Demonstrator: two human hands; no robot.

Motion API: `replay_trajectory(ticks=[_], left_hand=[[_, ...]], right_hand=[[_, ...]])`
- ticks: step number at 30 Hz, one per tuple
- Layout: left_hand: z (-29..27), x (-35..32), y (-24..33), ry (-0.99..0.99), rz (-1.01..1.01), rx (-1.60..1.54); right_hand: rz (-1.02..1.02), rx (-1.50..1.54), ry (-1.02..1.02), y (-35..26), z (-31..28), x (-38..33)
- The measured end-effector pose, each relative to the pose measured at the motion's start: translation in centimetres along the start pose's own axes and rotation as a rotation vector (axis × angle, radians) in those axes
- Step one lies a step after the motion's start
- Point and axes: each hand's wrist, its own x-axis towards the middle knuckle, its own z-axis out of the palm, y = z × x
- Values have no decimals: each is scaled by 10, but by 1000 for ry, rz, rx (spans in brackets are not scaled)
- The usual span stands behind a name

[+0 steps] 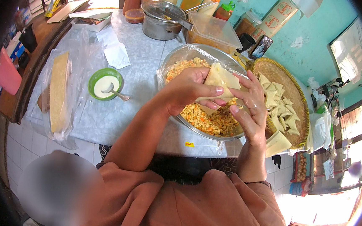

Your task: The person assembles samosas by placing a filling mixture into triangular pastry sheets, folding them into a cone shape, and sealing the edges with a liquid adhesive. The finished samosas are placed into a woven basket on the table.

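Left hand (187, 88) pinches the thin dough sheet (222, 76), thumb on top, fingers underneath, likely to keep it supported; right hand (252, 114) has fingers loosely spread at the sheet's right edge, can't tell if gripping. Sheet is held above the steel bowl (215, 138) of crumbly filling (203, 119), presumably so spills drop back in. Dough triangles (278, 107) pile in the woven tray (305, 117) just right, handy for that side. Green bowl (91, 85) with spoon (117, 92) sits left on the bench (146, 68).
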Motion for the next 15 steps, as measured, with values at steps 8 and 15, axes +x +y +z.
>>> replay_trajectory(ticks=[8, 15], left_hand=[[1, -2, 1, -75, -10, 8], [2, -6, 5, -129, -45, -6]], right_hand=[[-28, 15, 25, -6, 1, 0], [-140, 45, -17, -3, -4, 2]])
